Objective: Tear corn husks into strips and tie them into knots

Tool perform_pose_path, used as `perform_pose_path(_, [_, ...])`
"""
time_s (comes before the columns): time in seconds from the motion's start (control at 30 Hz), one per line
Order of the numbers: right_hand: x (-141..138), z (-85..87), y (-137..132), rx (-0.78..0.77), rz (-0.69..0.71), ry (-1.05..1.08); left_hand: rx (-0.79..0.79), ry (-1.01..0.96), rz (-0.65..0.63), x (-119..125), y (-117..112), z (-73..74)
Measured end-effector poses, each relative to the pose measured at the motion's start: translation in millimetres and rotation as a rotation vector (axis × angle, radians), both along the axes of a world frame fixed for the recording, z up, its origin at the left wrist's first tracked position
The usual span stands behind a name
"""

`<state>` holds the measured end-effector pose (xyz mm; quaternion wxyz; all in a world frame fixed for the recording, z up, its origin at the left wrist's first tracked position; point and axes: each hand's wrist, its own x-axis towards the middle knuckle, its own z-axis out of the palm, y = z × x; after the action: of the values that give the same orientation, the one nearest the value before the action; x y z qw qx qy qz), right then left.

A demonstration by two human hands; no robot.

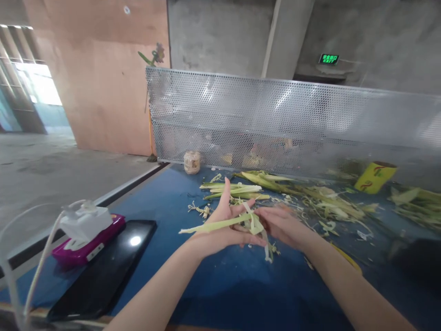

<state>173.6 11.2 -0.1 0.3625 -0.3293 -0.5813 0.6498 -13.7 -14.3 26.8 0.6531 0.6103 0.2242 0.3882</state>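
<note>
A pale green leaf strip (217, 224) lies across the palm of my left hand (220, 236), its narrow end pointing left. At my fingertips the strip is folded into a loose knot, with thinner pale ends hanging below. My left thumb sticks up while the other fingers grip around the folded part. From the right, my right hand (287, 226) pinches the same folded part; its fingertips are partly hidden and a little blurred. Just beyond my hands lie cut leaf stalks (237, 189) and a small knotted plant piece (204, 210).
A black phone (106, 266) and a purple power strip (91, 243) with a white charger (86, 223) are at left. A jar (192, 162) stands by the perforated metal panel (241, 119). Leaf scraps (330, 202) and a yellow can (375, 177) are right on the blue table (151, 280).
</note>
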Motion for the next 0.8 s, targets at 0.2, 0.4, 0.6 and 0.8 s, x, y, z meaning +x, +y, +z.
perform_pose_path(0.2, [2, -0.6, -6, -0.042, 0.117, -0.01, 0.001, -0.013, -0.024, 1, -2, 3.1])
perform_pose_path(0.4, [7, -3.0, -4, 0.102, 0.13, -0.113, -0.033, 0.101, -0.086, 4, 0, -3.6])
perform_pose_path(0.6, [6, 7.3, -11, 0.188, 0.325, -0.179, -0.065, 0.198, -0.108, 4, 2, -5.1])
perform_pose_path(0.8, [2, 8.8, -16, 0.15, 0.303, -0.177, -0.081, 0.2, -0.044, 5, 1, -3.7])
